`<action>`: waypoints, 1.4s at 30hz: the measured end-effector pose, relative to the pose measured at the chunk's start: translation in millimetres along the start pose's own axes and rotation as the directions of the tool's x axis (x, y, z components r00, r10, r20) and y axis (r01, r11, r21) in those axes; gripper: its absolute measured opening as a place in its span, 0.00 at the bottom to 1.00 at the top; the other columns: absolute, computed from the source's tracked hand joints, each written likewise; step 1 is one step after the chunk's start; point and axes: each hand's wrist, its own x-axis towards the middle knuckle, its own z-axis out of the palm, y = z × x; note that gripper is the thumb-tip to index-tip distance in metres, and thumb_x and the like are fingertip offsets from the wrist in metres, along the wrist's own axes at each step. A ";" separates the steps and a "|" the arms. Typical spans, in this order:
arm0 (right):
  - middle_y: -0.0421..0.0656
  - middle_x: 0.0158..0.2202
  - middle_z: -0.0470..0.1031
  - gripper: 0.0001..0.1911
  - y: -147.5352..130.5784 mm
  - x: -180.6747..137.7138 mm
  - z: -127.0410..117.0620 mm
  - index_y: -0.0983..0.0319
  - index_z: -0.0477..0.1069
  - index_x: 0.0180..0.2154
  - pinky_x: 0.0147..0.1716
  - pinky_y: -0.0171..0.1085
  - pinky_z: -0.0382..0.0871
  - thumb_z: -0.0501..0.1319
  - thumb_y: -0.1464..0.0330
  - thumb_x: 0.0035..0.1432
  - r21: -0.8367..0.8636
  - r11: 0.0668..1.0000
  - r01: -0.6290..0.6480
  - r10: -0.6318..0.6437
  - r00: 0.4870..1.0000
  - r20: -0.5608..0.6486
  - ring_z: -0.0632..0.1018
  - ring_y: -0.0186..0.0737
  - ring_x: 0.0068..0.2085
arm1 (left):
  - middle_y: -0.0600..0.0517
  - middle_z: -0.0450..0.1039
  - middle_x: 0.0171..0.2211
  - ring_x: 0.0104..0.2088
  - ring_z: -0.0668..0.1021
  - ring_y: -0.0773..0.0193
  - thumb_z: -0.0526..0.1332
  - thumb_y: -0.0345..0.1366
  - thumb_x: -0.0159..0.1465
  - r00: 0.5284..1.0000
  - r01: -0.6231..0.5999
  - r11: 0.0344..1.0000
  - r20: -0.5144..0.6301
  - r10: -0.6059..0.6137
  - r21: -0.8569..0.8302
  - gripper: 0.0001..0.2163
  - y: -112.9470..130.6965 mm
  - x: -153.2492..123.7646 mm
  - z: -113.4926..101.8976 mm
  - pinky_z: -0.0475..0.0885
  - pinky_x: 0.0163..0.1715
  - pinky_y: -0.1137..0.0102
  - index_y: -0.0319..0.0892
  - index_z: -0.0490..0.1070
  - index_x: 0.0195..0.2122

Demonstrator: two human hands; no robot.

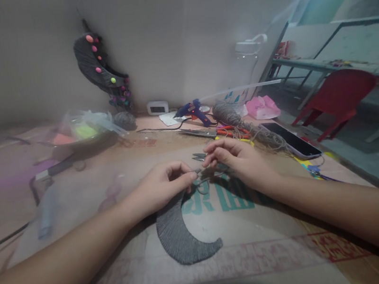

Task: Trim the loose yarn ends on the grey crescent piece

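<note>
Nearest, the grey yarn-wrapped crescent point(183, 239) lies on cardboard; left hand point(162, 187) pinches its upper tip, right hand point(237, 158) grips small snips point(199, 156) beside it. Trimming the yarn end seems underway; a steady, close cut comes next.

- Bare cardboard sheet point(252, 266) near of the grey yarn-wrapped crescent point(182, 241): open on both sides.
- Just beyond the crescent's upper tip: left hand point(162, 187) and right hand point(238, 158) pinched close together, small snips point(199, 156) between them, gap shut.
- Far right of the crescent: scissors point(206, 133), glue gun point(193, 110), tangled twine point(244, 126), smartphone point(292, 140) crowding the way.
- Far left of the crescent: plastic bag point(81, 130), dark-handled tool point(55, 169).
- Straight behind the crescent, at the wall: beaded crescent point(101, 72) leaning upright.
</note>
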 end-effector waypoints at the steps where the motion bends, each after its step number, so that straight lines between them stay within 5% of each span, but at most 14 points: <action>1: 0.41 0.30 0.79 0.11 0.8 0.6 0.4 0.61 0.69 0.38 0.32 0.34 0.74 0.62 0.60 0.59 0.014 1.000 -0.016 0.016 1.000 -0.011 0.79 0.33 0.30 | 0.54 0.71 0.25 0.28 0.72 0.66 0.59 0.44 0.64 1.000 0.000 1.000 -0.002 0.000 0.006 0.13 0.1 0.1 0.0 0.65 0.31 0.71 0.40 0.69 0.28; 6: 0.38 0.25 0.76 0.13 3.1 1.3 1.1 0.61 0.63 0.29 0.30 0.33 0.73 0.65 0.63 0.55 0.025 0.999 -0.046 0.046 0.998 -0.030 0.78 0.33 0.28 | 0.54 0.71 0.24 0.27 0.72 0.67 0.58 0.43 0.64 1.000 -0.009 1.000 -0.005 0.009 0.011 0.12 0.7 1.2 0.1 0.65 0.31 0.71 0.40 0.68 0.28; 13: 0.40 0.26 0.76 0.13 2.5 -2.6 1.2 0.63 0.70 0.30 0.30 0.33 0.72 0.56 0.62 0.63 -0.153 0.988 0.011 -0.003 0.999 0.054 0.77 0.32 0.28 | 0.55 0.71 0.24 0.27 0.73 0.68 0.58 0.42 0.64 0.999 -0.030 0.998 -0.036 0.032 0.047 0.12 1.9 -1.9 0.8 0.66 0.29 0.73 0.40 0.69 0.28; 23: 0.41 0.34 0.78 0.07 2.0 -4.1 3.3 0.61 0.76 0.35 0.38 0.37 0.70 0.66 0.67 0.52 -0.230 0.973 0.004 0.028 0.990 0.136 0.77 0.36 0.36 | 0.53 0.77 0.30 0.32 0.76 0.64 0.58 0.38 0.63 0.959 -0.156 0.895 -0.154 0.239 0.419 0.08 8.8 -9.4 5.5 0.67 0.33 0.72 0.41 0.75 0.32; 30: 0.41 0.31 0.77 0.08 0.4 -5.7 7.5 0.63 0.74 0.34 0.36 0.37 0.70 0.65 0.65 0.53 -0.144 0.988 -0.059 0.081 0.985 0.153 0.76 0.36 0.33 | 0.54 0.78 0.30 0.30 0.76 0.65 0.57 0.37 0.63 0.953 -0.163 0.859 -0.149 0.264 0.485 0.09 7.3 -9.7 7.1 0.66 0.31 0.73 0.41 0.74 0.32; 42: 0.40 0.26 0.76 0.08 -5.2 -8.4 8.3 0.63 0.72 0.30 0.31 0.33 0.67 0.62 0.64 0.57 -0.241 0.970 0.005 0.033 0.987 0.157 0.75 0.33 0.29 | 0.54 0.77 0.29 0.29 0.75 0.67 0.57 0.37 0.64 0.945 -0.205 0.806 -0.102 0.311 0.555 0.09 3.8 -10.6 9.1 0.64 0.29 0.74 0.41 0.74 0.33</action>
